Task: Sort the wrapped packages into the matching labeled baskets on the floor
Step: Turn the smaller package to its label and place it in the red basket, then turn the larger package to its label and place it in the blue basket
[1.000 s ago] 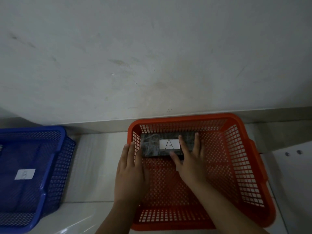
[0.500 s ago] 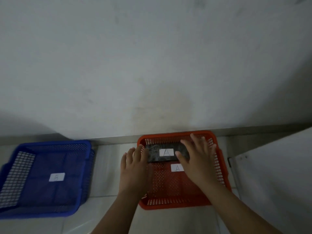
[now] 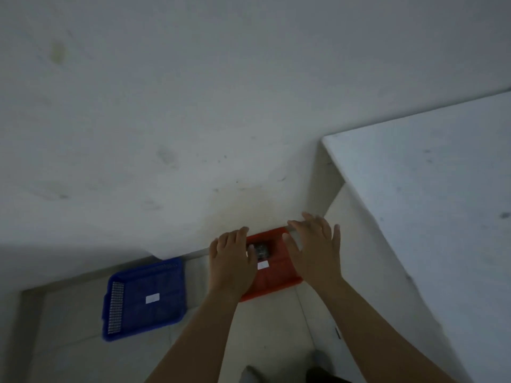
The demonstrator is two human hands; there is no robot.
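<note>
The red basket stands on the floor against the wall, with a white label on its bottom. A dark wrapped package lies at its far end. My left hand and my right hand hover high above the basket, palms down, fingers spread, holding nothing. They cover parts of the basket's left and right sides. The blue basket sits to the left on the floor, holding only a white label.
A pale stained wall rises behind the baskets. A white table top fills the right side, its edge close to my right hand. Tiled floor lies below, and my feet show at the bottom.
The view has pulled up and away from the red basket. Both hands left the package in the basket and rose, and the table top came into view on the right.
</note>
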